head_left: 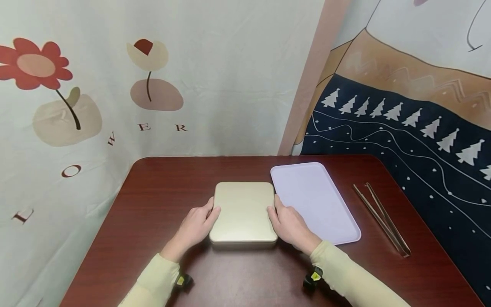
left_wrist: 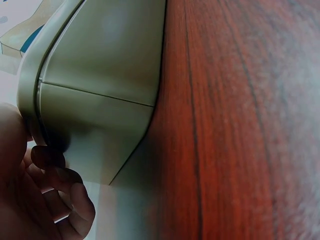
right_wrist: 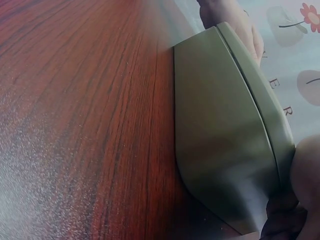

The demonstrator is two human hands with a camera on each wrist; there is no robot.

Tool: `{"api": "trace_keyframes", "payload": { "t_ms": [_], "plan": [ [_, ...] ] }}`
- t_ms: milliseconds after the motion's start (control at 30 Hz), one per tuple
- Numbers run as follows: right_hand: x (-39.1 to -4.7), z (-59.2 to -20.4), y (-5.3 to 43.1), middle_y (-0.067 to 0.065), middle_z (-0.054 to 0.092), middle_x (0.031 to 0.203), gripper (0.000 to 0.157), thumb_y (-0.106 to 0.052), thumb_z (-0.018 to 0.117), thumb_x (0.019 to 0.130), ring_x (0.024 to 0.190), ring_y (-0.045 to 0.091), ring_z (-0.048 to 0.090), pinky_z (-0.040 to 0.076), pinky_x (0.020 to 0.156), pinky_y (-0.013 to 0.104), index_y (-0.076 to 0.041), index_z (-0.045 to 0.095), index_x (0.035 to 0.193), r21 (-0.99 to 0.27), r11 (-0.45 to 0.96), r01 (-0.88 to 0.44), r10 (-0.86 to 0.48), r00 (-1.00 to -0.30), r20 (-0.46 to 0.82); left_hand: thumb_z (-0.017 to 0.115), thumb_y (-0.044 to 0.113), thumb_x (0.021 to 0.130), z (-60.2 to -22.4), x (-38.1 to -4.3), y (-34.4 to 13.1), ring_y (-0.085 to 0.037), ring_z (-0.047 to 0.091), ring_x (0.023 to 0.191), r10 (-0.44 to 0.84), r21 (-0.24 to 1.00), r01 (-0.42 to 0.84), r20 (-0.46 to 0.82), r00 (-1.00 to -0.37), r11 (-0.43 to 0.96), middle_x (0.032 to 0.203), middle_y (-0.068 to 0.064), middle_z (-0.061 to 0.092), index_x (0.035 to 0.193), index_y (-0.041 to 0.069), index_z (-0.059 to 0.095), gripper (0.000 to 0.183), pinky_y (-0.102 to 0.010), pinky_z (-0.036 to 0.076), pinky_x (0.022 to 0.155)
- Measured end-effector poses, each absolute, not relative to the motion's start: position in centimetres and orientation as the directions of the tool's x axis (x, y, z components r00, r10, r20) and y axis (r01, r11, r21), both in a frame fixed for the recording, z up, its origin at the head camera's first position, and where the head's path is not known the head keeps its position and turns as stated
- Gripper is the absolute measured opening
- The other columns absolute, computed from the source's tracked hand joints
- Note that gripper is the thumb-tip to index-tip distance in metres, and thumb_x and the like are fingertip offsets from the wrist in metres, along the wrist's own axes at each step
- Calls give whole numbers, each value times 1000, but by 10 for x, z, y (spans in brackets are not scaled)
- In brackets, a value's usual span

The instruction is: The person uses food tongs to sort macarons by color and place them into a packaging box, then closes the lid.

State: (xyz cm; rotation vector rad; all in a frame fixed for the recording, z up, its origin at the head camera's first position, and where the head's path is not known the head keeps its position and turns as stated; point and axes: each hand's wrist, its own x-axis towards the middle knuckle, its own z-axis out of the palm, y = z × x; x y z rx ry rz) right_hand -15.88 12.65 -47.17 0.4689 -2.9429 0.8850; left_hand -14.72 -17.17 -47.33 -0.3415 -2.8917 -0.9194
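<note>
A pale gold, square metal tin box (head_left: 244, 213) with rounded corners sits on the table, its lid on. My left hand (head_left: 194, 225) grips its left side, the thumb at the top edge. In the left wrist view, curled fingertips (left_wrist: 47, 157) meet the tin just under the lid's rim. My right hand (head_left: 293, 225) holds the opposite side the same way, thumb on the lid's edge. The right wrist view shows the seam between lid (right_wrist: 257, 95) and body (right_wrist: 215, 115). What the tin contains is hidden.
A lilac tray (head_left: 314, 200) lies right of the tin, partly behind my right hand. Farther right lie metal tongs (head_left: 383, 224) with their tips pointing away. The dark red wooden table (head_left: 161, 187) ends at a printed curtain (head_left: 230, 85) behind.
</note>
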Motion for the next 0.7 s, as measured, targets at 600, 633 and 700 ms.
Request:
{"api": "trace_keyframes", "payload": {
  "t_ms": [600, 633, 700],
  "plan": [
    [-178, -446, 132, 26, 46, 155, 73, -45, 52, 107, 141, 39, 48, 47, 116, 56, 4, 37, 159, -341, 824, -453, -385, -888, 250, 55, 69, 96, -444, -163, -163, -47, 26, 154, 200, 305, 274, 250, -947, 912, 171, -14, 29, 165, 13, 34, 91, -74, 35, 115],
    [-179, -444, 131, 25, 41, 161, 75, -47, 51, 107, 147, 40, 42, 43, 120, 57, 4, 36, 160, -330, 817, -473, -410, -879, 245, 52, 73, 96, -442, -165, -162, -47, 20, 157, 210, 285, 274, 236, -949, 919, 173, -12, 24, 166, 14, 31, 94, -75, 29, 119],
    [-182, -443, 129, 23, 31, 168, 79, -51, 48, 107, 155, 39, 31, 34, 127, 56, 3, 31, 162, -303, 807, -506, -460, -862, 213, 47, 78, 95, -441, -168, -160, -47, 10, 159, 234, 248, 279, 197, -952, 928, 176, -9, 17, 168, 16, 27, 98, -77, 19, 123]
  ]
}}
